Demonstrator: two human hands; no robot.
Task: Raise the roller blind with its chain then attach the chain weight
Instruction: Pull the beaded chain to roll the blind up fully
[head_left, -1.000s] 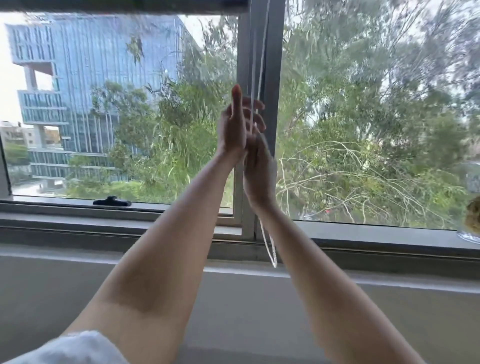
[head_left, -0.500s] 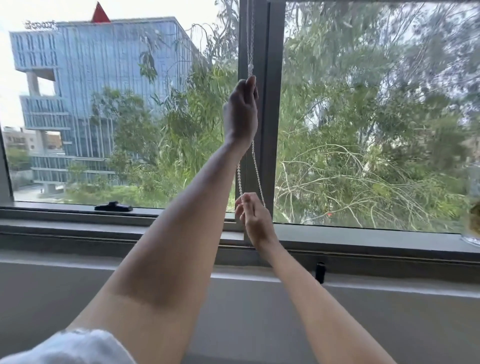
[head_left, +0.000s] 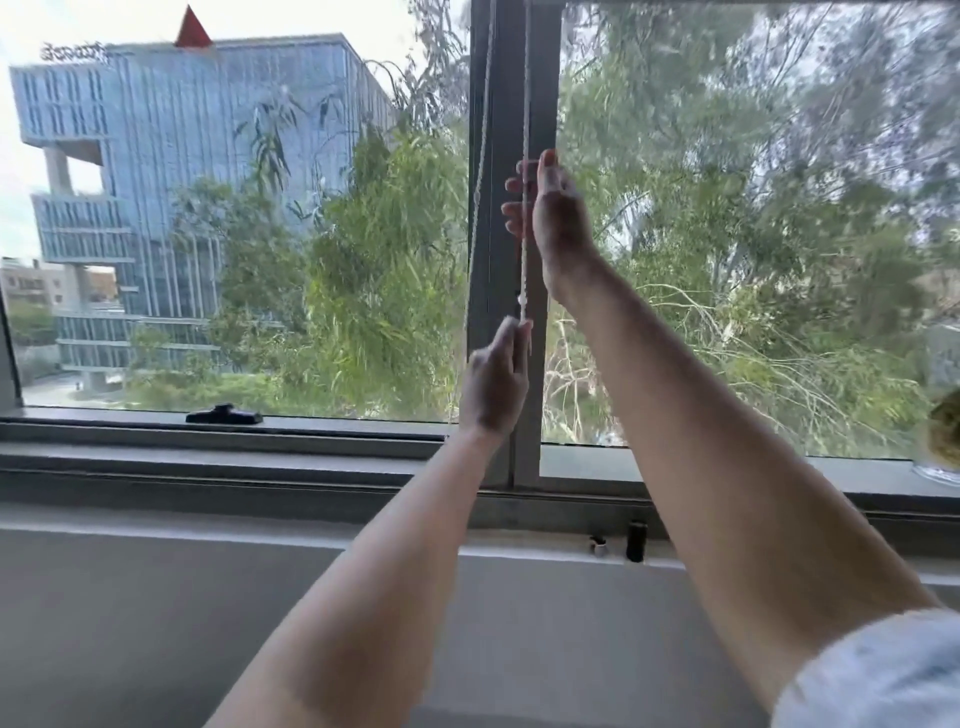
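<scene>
The white bead chain (head_left: 524, 104) hangs in two strands in front of the grey window post (head_left: 511, 130). My right hand (head_left: 553, 213) is up high on the right strand, fingers curled loosely round it. Lower down, my left hand (head_left: 493, 384) pinches the same strand, which runs taut between the two hands. The left strand (head_left: 480, 156) hangs free beside them. A small black piece (head_left: 636, 540), possibly the chain weight, stands on the ledge under the window. The blind itself is above the frame and out of sight.
A black window latch (head_left: 223, 414) sits on the left sill (head_left: 311, 457). A glass jar (head_left: 943, 447) stands at the right end of the sill. A second small fitting (head_left: 598, 545) is next to the black piece. The grey wall (head_left: 156, 623) lies below.
The hands have swapped places on the chain: the left hand went down from high, the right hand went up from the sill. The blind's lower edge, seen at first, has gone above the frame.
</scene>
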